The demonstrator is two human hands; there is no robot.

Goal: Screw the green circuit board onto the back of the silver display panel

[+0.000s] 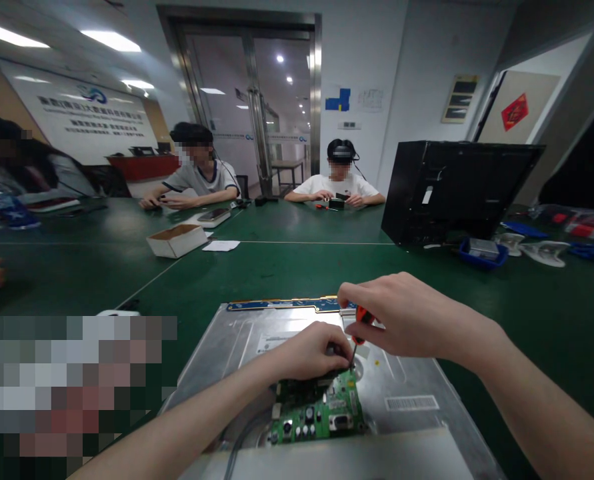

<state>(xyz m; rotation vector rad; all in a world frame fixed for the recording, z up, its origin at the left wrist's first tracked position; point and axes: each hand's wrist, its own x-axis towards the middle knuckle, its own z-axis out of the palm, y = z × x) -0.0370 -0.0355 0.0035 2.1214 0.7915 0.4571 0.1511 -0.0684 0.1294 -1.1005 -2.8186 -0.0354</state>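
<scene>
Red screwdriver (362, 317) upright in right hand (391, 313), wrist bent.

Near: one screwdriver (363, 319), one green board (321, 410), one metal panel (411, 380). Left: one open box (179, 245). Right: one monitor (464, 190). Far: two people in white shirts (341, 190).

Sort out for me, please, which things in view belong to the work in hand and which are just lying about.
In use:
- screwdriver, in the right hand
- green board, under the left hand
- metal panel

Seemingly just lying about:
- open box
- white paper
- blue tray
</scene>
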